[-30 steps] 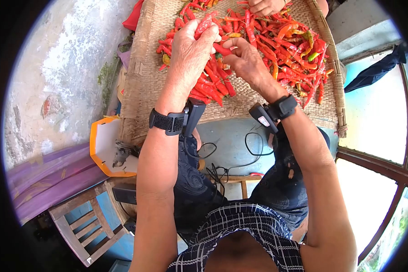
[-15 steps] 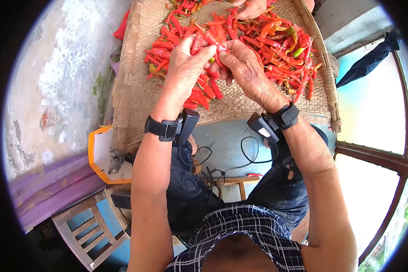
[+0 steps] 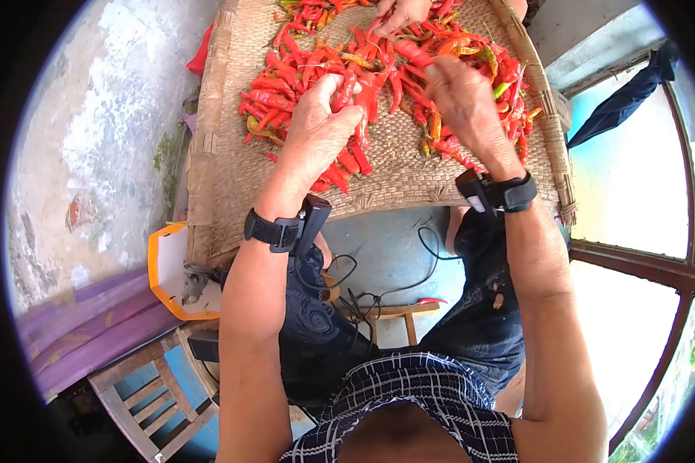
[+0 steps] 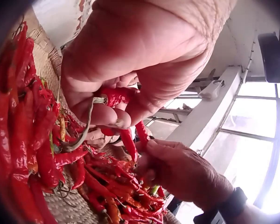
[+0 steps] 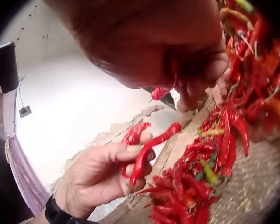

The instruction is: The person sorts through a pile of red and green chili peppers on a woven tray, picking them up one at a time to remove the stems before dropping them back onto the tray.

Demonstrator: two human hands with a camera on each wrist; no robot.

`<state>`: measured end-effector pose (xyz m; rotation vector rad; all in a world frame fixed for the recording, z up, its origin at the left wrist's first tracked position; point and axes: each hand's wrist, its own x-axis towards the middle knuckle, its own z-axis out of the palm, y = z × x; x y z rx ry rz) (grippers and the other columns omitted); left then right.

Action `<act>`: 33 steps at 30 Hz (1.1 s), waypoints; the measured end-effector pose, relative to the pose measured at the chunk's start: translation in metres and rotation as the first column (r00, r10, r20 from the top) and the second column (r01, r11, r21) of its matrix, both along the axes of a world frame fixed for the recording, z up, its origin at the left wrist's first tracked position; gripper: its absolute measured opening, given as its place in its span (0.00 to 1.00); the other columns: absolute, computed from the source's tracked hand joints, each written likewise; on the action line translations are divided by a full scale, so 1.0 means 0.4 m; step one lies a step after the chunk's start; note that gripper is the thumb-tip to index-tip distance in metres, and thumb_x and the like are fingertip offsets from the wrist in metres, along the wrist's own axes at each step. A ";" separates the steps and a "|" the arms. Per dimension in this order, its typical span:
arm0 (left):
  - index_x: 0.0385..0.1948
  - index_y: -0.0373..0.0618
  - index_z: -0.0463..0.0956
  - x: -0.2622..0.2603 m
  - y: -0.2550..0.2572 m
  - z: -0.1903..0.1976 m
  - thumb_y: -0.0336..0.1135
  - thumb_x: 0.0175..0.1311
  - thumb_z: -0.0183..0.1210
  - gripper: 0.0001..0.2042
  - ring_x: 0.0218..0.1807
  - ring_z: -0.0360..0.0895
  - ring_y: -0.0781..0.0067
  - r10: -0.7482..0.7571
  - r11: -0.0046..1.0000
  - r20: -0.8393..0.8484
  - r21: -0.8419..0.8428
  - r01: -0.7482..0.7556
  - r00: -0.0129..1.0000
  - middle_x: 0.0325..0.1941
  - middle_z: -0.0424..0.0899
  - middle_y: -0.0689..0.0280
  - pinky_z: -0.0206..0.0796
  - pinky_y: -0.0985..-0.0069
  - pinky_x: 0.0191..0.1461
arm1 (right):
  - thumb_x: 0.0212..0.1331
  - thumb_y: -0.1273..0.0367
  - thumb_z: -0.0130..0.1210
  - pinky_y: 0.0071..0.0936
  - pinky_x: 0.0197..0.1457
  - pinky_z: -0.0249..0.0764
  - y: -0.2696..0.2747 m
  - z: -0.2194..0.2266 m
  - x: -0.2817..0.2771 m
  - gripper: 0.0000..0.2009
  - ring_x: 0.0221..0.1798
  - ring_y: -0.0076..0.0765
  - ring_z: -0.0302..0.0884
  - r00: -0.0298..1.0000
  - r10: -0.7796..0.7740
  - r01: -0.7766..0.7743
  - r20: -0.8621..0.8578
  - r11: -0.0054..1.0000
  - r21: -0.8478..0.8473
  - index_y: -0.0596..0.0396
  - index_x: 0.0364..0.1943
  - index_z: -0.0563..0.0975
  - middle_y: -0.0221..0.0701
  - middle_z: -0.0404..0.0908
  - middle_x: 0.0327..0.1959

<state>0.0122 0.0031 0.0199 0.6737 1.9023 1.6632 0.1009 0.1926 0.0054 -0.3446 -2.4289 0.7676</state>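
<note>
My left hand (image 3: 316,123) holds red chili peppers (image 5: 151,151) between curled fingers and thumb, above the left part of a woven tray (image 3: 409,181). In the left wrist view a dried stem (image 4: 89,119) pokes out from under those fingers. Over the right-hand heap is my right hand (image 3: 469,100), its fingers bent, pinching a red chili pepper (image 3: 414,53) that points to the left. A loose pile of chili peppers (image 3: 274,99) lies beside the left hand, and a larger heap (image 3: 510,77) spreads under and beyond the right.
Another person's hand (image 3: 403,14) reaches over the tray's far side. A stained wall (image 3: 116,116) runs along the left, windows (image 3: 625,170) along the right. Below are a wooden stool (image 3: 408,312), black cables (image 3: 355,297), an orange-edged box (image 3: 156,270) and a wooden chair (image 3: 150,393).
Both hands met over the chili peppers half a second ago. Since then my right hand has moved right and away with a pepper, while the left stays near its place, still holding peppers.
</note>
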 end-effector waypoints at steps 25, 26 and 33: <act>0.48 0.39 0.71 -0.001 0.014 -0.016 0.35 0.65 0.53 0.14 0.28 0.71 0.86 -0.122 0.993 0.028 -0.006 0.122 0.992 0.32 0.79 0.68 0.65 0.86 0.31 | 0.55 0.67 0.58 0.35 0.34 0.76 -0.067 -0.008 0.006 0.08 0.29 0.43 0.80 0.971 0.240 -0.231 0.024 0.954 -0.193 0.56 0.36 0.79 0.43 0.80 0.26; 0.48 0.39 0.71 0.002 0.014 -0.010 0.36 0.65 0.53 0.14 0.28 0.71 0.86 -0.077 0.997 0.020 -0.007 0.077 0.997 0.32 0.79 0.68 0.65 0.86 0.31 | 0.56 0.68 0.57 0.36 0.34 0.76 -0.043 0.009 0.009 0.07 0.30 0.45 0.81 0.979 0.198 -0.190 0.042 0.971 -0.147 0.55 0.35 0.79 0.43 0.80 0.27; 0.48 0.40 0.71 -0.001 0.012 -0.019 0.39 0.65 0.54 0.15 0.29 0.71 0.86 -0.073 0.997 0.013 -0.040 0.073 0.997 0.34 0.80 0.68 0.65 0.86 0.32 | 0.57 0.66 0.56 0.38 0.41 0.74 0.134 0.043 0.048 0.09 0.39 0.47 0.77 0.931 -0.247 0.359 -0.268 0.749 0.557 0.51 0.40 0.77 0.40 0.78 0.31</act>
